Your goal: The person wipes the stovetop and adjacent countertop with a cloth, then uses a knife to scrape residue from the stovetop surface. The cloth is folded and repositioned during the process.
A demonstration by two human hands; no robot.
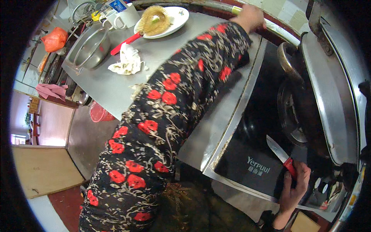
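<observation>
My right hand (296,183) is closed round the red handle of a small knife (276,148), at the front right of the black cooktop (247,154). The blade points up and to the left, over the cooktop. My left arm, in a black sleeve with red flowers, stretches across the metal counter (166,50) to its far edge. There my left hand (250,18) is closed, fingers curled over. A pale yellowish end (236,10) shows beside it, and a white rod-like length (284,32) lies on its other side. What the fingers grip is hidden.
A large wok (290,65) and upright metal panel (324,89) crowd the right. On the counter are a steel basin (91,46), white mugs (126,17), a plate (179,23) with a red-handled brush (152,23), and a crumpled white cloth or paper (129,62). A red basket (99,113) stands below.
</observation>
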